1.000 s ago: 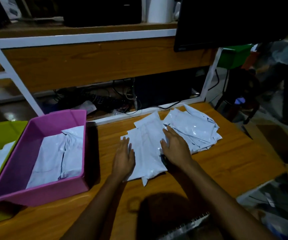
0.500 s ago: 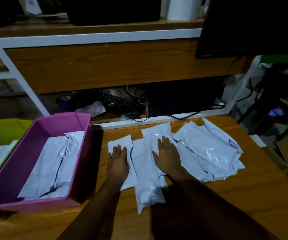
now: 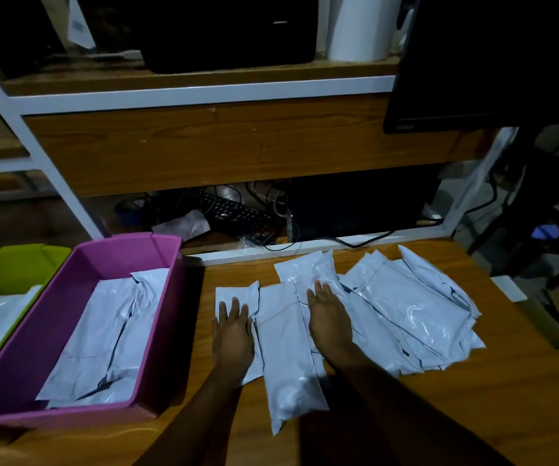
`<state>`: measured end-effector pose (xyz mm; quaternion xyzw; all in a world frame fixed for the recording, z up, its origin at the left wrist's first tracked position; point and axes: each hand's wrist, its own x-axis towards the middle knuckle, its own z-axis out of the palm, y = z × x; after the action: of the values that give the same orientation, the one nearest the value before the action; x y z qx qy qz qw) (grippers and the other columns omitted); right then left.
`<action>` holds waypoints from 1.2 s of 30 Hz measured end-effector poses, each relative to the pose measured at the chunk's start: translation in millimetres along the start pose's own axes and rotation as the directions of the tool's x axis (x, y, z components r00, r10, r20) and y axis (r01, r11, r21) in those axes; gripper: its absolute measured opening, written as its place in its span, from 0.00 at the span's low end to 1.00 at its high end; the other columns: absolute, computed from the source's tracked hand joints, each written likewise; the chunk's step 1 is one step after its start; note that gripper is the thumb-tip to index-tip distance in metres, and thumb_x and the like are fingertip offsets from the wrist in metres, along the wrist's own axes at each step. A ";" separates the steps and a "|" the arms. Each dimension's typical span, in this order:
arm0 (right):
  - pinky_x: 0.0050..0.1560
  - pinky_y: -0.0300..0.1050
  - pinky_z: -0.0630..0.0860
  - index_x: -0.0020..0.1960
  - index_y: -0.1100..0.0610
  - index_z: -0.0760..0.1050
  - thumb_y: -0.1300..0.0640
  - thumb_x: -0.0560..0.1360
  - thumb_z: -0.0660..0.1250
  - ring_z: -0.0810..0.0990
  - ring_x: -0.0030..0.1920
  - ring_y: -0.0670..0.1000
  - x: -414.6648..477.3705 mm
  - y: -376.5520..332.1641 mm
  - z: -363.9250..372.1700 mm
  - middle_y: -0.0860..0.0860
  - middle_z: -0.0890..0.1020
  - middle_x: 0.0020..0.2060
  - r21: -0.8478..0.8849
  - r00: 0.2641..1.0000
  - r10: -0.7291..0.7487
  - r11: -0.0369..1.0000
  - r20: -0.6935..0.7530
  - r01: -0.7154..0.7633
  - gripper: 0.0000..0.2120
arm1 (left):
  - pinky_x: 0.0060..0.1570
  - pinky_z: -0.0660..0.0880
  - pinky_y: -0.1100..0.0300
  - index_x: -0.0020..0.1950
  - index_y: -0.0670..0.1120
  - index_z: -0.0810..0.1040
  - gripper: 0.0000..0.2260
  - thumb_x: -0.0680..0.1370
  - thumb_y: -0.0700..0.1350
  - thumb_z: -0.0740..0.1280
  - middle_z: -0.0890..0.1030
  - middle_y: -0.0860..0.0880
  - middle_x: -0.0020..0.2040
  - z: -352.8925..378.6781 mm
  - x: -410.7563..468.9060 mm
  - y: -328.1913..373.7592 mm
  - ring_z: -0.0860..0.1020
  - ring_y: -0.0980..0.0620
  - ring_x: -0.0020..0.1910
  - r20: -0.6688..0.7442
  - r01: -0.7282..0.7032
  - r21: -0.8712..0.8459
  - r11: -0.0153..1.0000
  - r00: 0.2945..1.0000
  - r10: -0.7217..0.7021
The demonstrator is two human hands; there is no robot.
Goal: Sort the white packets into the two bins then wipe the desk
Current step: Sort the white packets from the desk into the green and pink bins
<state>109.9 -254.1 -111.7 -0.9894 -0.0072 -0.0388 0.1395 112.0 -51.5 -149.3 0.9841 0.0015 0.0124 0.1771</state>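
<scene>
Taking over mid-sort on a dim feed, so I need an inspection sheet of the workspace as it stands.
Surface: wooden desk, dimly lit; no cloth seen.
Job's things: pink bin holds several white packets; green bin to its left holds at least one; loose packets overlap on the desk to the right of the pink bin.
Clutter: small white scrap at the desk's right edge.
Hands: left hand rests flat on the leftmost packet; right hand rests flat on the overlapping ones; fingers straight.
Cables: black cables behind the desk's back edge, by a keyboard.
Surroundings: shelf unit behind; dark monitor and white roll above.
</scene>
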 end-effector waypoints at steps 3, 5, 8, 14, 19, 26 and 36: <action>0.74 0.47 0.58 0.76 0.58 0.57 0.68 0.77 0.58 0.51 0.78 0.53 3.8 0.1 -12.6 0.54 0.54 0.78 0.018 0.999 0.035 0.999 0.016 -0.035 0.29 | 0.74 0.56 0.45 0.70 0.42 0.73 0.17 0.83 0.43 0.56 0.66 0.44 0.75 -7.4 0.2 0.8 0.58 0.41 0.77 -0.066 -0.036 -0.145 0.989 0.997 0.027; 0.74 0.47 0.59 0.76 0.59 0.57 0.68 0.77 0.60 0.52 0.78 0.53 4.9 -1.6 -25.1 0.54 0.54 0.78 0.024 0.998 0.062 0.998 -0.018 -0.062 0.30 | 0.75 0.55 0.46 0.70 0.42 0.72 0.17 0.83 0.42 0.56 0.66 0.45 0.75 -17.5 1.5 2.2 0.58 0.42 0.76 -0.134 -0.097 -0.225 0.969 0.989 0.068; 0.74 0.46 0.59 0.76 0.60 0.56 0.70 0.75 0.62 0.52 0.78 0.54 8.1 -5.2 -47.4 0.56 0.54 0.78 0.019 0.990 0.093 0.996 -0.108 -0.091 0.32 | 0.76 0.52 0.51 0.72 0.42 0.69 0.18 0.83 0.41 0.55 0.62 0.49 0.76 -39.5 7.5 8.5 0.56 0.46 0.77 -0.215 -0.227 -0.299 0.927 0.962 0.166; 0.72 0.50 0.62 0.75 0.61 0.62 0.74 0.76 0.58 0.55 0.77 0.56 -18.0 -31.5 -87.7 0.58 0.59 0.76 0.128 0.934 0.126 0.988 -0.335 -0.087 0.29 | 0.76 0.51 0.53 0.75 0.44 0.66 0.19 0.84 0.44 0.56 0.60 0.51 0.77 -91.4 -9.8 28.0 0.50 0.54 0.77 -0.334 -0.438 -0.373 0.818 0.886 0.322; 0.70 0.46 0.63 0.72 0.61 0.67 0.69 0.79 0.59 0.57 0.76 0.54 -74.6 -69.8 -102.0 0.55 0.63 0.75 0.243 0.844 0.155 0.969 -0.513 -0.031 0.22 | 0.77 0.48 0.54 0.76 0.46 0.63 0.19 0.84 0.44 0.55 0.58 0.51 0.78 -128.1 -54.9 26.2 0.48 0.55 0.78 -0.396 -0.530 -0.357 0.769 0.832 0.389; 0.69 0.53 0.68 0.70 0.63 0.70 0.62 0.80 0.59 0.63 0.74 0.56 -188.9 -130.7 -89.3 0.58 0.69 0.72 0.412 0.721 0.208 0.904 -0.661 0.117 0.19 | 0.77 0.50 0.53 0.76 0.48 0.59 0.21 0.83 0.51 0.50 0.57 0.52 0.78 -163.1 -152.6 -16.7 0.49 0.54 0.79 -0.450 -0.551 -0.334 0.764 0.806 0.385; 0.68 0.58 0.70 0.72 0.62 0.67 0.57 0.81 0.55 0.60 0.76 0.54 -274.0 -239.0 -75.9 0.56 0.65 0.73 0.473 0.790 0.095 0.841 -0.606 0.262 0.20 | 0.76 0.54 0.46 0.76 0.49 0.60 0.21 0.83 0.46 0.55 0.58 0.52 0.78 -213.5 -241.9 -115.8 0.49 0.53 0.79 -0.460 -0.497 -0.268 0.825 0.819 0.344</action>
<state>-175.0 -46.3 5.4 -0.8431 -0.0182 -0.3569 0.4017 -135.0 129.6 4.5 0.8832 -0.1870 0.2485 0.3510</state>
